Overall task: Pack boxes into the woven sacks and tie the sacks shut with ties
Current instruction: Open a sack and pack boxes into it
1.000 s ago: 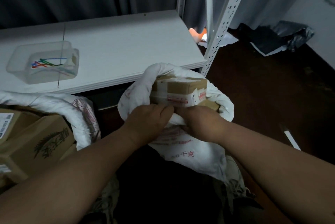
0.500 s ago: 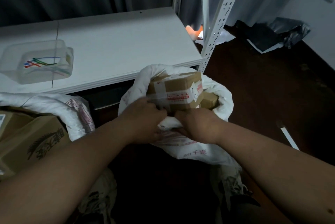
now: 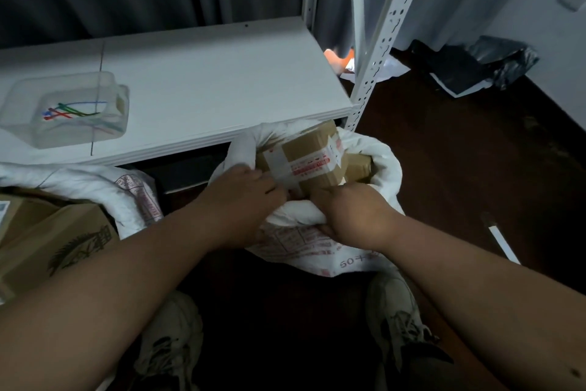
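So from my feed: the white woven sack with red print [image 3: 317,241] sits on the floor below the white shelf board [image 3: 196,89], mouth open upward, with two boxes showing inside. The taped brown cardboard box [image 3: 304,156] lies tilted on top, long axis running left-right, and a smaller brown box [image 3: 358,165] peeks out just right of it. My left hand [image 3: 241,197] and right hand [image 3: 348,216] are both bunching the sack's near rim, fingers curled tight into fabric. The clear plastic tub [image 3: 66,108] on the shelf holds a few coloured ties [image 3: 73,110].
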